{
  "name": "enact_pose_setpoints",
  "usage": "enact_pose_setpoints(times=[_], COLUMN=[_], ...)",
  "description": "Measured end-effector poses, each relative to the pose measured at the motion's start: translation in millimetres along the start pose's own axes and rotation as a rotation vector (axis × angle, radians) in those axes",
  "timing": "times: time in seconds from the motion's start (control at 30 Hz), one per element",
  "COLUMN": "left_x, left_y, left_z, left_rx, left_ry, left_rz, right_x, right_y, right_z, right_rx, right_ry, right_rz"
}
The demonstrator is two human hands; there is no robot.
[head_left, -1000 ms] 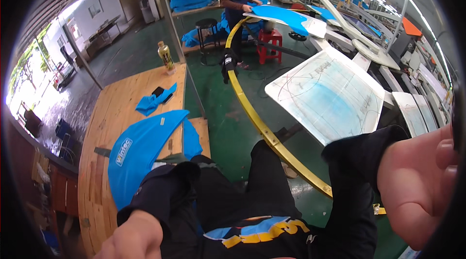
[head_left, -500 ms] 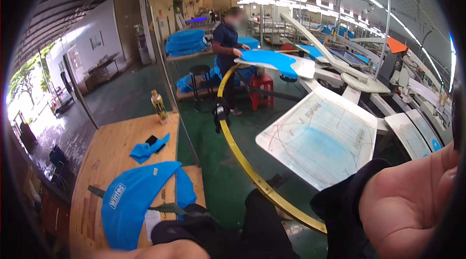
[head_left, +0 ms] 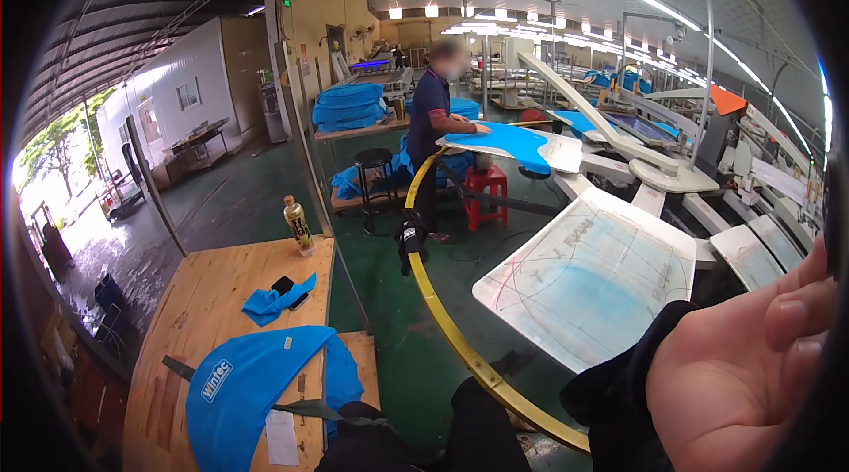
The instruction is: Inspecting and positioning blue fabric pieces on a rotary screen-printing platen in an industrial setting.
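Note:
My right hand [head_left: 730,375] is raised large and close at the right, palm showing and black sleeve at the wrist. Its fingers curl inward beside a dark edge at the picture's rim, where what they hold is hidden. Below and left of it lies a white flat printing board [head_left: 597,273] with a pale blue stain and drawn lines. My left hand is out of sight. Over the front of the wooden table [head_left: 208,268] drapes a curved blue fabric piece [head_left: 256,383] with a white printed patch. A white paper slip [head_left: 282,437] hangs beside a dark strap.
A yellow curved rail [head_left: 442,317] sweeps past my legs. On the table stand a bottle [head_left: 299,226] and a dark phone [head_left: 285,286] with blue cloth. Beyond, a person [head_left: 431,109] touches blue fabric [head_left: 504,140] on another board, near a red stool [head_left: 485,198] and black stool [head_left: 373,180].
The view has tilted up slightly. My left hand has dropped out at the lower edge. My right hand stays raised, its fingers showing more. The other person's hand has moved across the fabric.

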State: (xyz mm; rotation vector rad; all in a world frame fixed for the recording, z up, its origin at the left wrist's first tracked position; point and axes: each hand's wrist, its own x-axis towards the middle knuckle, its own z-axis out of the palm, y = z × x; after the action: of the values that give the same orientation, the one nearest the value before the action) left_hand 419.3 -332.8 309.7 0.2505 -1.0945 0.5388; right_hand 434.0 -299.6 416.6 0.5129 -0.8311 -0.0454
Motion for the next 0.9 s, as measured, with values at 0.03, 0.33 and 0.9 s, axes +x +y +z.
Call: enact_pose_setpoints(times=[0.03,0.33,0.9], left_x=[3.0,8.6,24.0], left_y=[-10.2,-11.4,8.0], left_z=[3.8,-14.4,-22.6], left_rx=[0.106,0.01,-0.189], left_ry=[0.095,0.076,0.001], left_rz=[0.123,-0.117,-0.584], right_x=[1.8,-60.9,-77.9], right_y=[4.7,-47.0,-61.4], right_z=[-4.7,6.6,-67.2], right_rx=[0.009,0.183,0.689], right_ry=[0.045,0.369,-0.213], right_rz=[0.017,0.162,0.028])
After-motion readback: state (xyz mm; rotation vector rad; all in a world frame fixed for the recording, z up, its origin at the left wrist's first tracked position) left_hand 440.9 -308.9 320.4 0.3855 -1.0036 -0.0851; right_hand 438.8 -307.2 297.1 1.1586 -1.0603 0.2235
